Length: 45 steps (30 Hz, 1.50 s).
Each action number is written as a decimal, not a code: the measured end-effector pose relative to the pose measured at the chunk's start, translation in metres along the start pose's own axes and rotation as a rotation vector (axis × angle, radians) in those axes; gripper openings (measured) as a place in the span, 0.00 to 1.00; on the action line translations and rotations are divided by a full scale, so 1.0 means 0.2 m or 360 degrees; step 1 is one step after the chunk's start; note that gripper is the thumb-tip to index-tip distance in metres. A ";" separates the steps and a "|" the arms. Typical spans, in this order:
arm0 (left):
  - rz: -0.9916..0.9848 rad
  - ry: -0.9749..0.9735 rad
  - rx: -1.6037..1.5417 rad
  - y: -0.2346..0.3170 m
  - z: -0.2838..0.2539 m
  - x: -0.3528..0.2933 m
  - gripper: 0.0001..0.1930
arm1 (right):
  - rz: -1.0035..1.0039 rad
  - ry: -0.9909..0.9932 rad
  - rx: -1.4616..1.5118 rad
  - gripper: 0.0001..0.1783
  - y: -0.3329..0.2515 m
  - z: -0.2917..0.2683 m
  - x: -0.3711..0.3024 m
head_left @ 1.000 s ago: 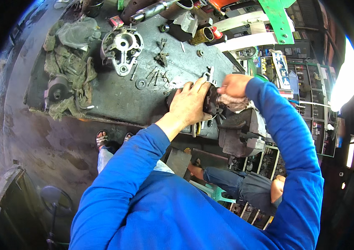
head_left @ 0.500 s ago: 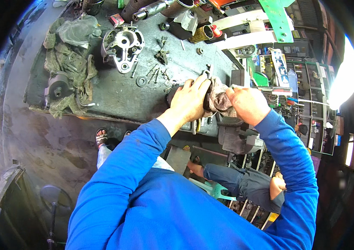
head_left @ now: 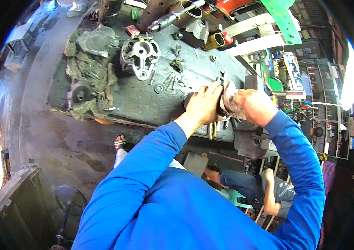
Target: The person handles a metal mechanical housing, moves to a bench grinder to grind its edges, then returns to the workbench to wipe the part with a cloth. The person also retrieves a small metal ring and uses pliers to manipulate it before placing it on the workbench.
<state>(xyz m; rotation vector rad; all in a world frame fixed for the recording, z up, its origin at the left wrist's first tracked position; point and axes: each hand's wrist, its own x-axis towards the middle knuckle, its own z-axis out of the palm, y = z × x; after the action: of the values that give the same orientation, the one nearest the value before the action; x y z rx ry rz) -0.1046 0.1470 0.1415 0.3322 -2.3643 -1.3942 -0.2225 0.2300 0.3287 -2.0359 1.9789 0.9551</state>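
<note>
My left hand (head_left: 204,105) is wrapped over a dark, rounded part (head_left: 188,99) near the bench's front edge, and most of that part is hidden under it. Closed around a stained, pale rag (head_left: 229,99), my right hand (head_left: 255,106) presses the cloth against the right end of the part. A grey metal housing (head_left: 141,56) with a round central hole rests farther back. Bolts (head_left: 172,80) and a flat washer (head_left: 159,88) lie between it and my left hand. Tool handles (head_left: 213,130) stick out below the rag.
Greasy cloths (head_left: 91,71) with a round metal part (head_left: 81,93) lie at the bench's left end. Dark cylinders (head_left: 156,16) stand along the back. A vise-like block (head_left: 249,141) is at the right front. Another person (head_left: 264,191) sits low beyond my right forearm.
The whole view has shifted, so the bench appears farther right. Both hands keep their holds, and the rag looks bunched differently. The other person's arm has changed position.
</note>
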 end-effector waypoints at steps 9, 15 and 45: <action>-0.0007 0.0012 0.0026 0.02 0.01 0.03 0.58 | 0.0444 0.0633 0.0647 0.13 0.19 -0.23 -0.46; -0.0011 -0.0058 0.0068 0.02 0.03 0.05 0.59 | 0.1052 0.1554 0.0148 0.21 0.38 -0.16 -1.10; -0.0096 0.0474 0.0326 0.10 0.29 -0.05 0.72 | 0.0824 0.0738 0.1655 0.22 -0.24 1.40 -0.44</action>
<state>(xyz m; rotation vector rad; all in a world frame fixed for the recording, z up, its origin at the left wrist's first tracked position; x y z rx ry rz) -0.1201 0.2060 0.1312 0.6261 -2.2643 -1.0437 -0.2657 0.4554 0.1384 -1.2037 2.4704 -0.5465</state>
